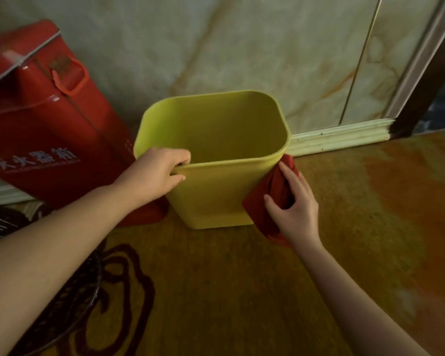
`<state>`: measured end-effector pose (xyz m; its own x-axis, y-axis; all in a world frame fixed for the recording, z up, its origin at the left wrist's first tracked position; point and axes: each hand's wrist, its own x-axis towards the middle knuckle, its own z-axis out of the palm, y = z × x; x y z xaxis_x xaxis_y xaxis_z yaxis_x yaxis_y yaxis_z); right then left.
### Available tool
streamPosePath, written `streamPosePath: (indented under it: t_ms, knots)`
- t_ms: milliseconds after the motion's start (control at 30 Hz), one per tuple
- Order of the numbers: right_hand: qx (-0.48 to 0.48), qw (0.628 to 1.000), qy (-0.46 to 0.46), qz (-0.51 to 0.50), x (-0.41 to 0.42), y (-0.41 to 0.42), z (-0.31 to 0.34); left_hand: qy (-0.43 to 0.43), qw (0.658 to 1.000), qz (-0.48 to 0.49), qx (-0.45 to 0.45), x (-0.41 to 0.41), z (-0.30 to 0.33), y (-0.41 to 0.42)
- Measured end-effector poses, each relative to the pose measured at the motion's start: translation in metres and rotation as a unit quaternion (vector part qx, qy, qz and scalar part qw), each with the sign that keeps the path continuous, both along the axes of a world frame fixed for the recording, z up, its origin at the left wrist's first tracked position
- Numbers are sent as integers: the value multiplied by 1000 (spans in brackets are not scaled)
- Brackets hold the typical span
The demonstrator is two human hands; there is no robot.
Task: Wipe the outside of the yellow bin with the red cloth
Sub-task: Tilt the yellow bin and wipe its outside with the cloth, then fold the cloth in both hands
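We take the yellow bin (216, 191) as our landmark: a smooth, matte plastic container with a rounded-rectangular mouth, softly curved corners and walls that taper toward its base. It stands upright on the floor (216, 291), and its inside looks bare as far as we can see.

Our left hand (156, 173) is closed on the bin's near rim at its left corner, fingers curled over the edge into the opening and the thumb pressed against the outer wall. Our right hand (293, 204) is spread flat over the red cloth (270, 196), pressing it against the bin's right outer wall just below the rim; the fingers are splayed and only loosely bent rather than clenched. The cloth is soft and bunched into vertical folds, its lower end hanging past our palm toward the bin's base.

Left of the bin, a glossy red box (49, 129) leans tilted, with a loop handle, a pale metallic edge strip and white printed characters on its face; its lower corner sits close to the bin's left side. Behind the bin rises a wall (242, 47) with a veined, marble-like pattern, ending in a pale moulded baseboard (344, 134). The floor beneath the bin is amber-toned, with dark red curling motifs nearer to us.
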<state>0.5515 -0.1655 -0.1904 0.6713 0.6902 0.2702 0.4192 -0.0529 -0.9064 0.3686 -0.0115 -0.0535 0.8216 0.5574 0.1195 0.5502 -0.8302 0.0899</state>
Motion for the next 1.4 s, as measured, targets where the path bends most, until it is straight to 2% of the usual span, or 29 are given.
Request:
streamPosePath:
  t_ms: [100, 233, 500, 567, 667, 700, 767, 800, 867, 900, 967, 1000, 1033, 1067, 1200, 1400]
  knots:
    - [-24, 995, 82, 41, -23, -5, -16, -43, 998, 46, -27, -4, -8, 4]
    - [-26, 973, 215, 75, -52, -3, -22, -34, 997, 56, -43, -6, -6, 4]
    - [-52, 957, 268, 98, -64, -7, -16, -10, 997, 48, -67, -19, 5, -2]
    - [-60, 952, 281, 102, -65, -10, -17, -50, 996, 50, -63, -28, 4, -10]
    - [-69, 950, 286, 108, -68, -15, -18, -202, 978, 55, 6, -45, -6, -35]
    - [-69, 948, 289, 110, -69, -16, -18, -252, 966, 66, 8, -51, -15, -47]
    - [-63, 944, 304, 115, -72, -18, -18, -311, 939, 119, -85, -58, -41, -72]
    - [-58, 940, 315, 120, -74, -19, -17, -304, 925, 161, -161, -59, -55, -84]
    - [-45, 929, 341, 139, -78, -20, -13, -216, 893, 239, -315, -61, -87, -103]
    - [-38, 921, 356, 154, -81, -20, -12, -188, 847, 274, -416, -62, -100, -110]
    - [-30, 901, 386, 193, -87, -21, -9, -238, 691, 321, -602, -62, -113, -120]
    - [-30, 893, 395, 215, -89, -22, -8, -289, 618, 329, -653, -63, -118, -121]
    - [-30, 886, 397, 235, -92, -23, -7, -330, 574, 333, -672, -65, -122, -121]
    - [-28, 883, 396, 252, -94, -23, -5, -358, 554, 340, -670, -68, -124, -120]
    - [-11, 873, 395, 286, -100, -19, 2, -415, 548, 351, -635, -88, -118, -120]
    - [-40, 868, 349, 352, -126, 5, 23, -455, 573, 338, -592, -145, -81, -116]
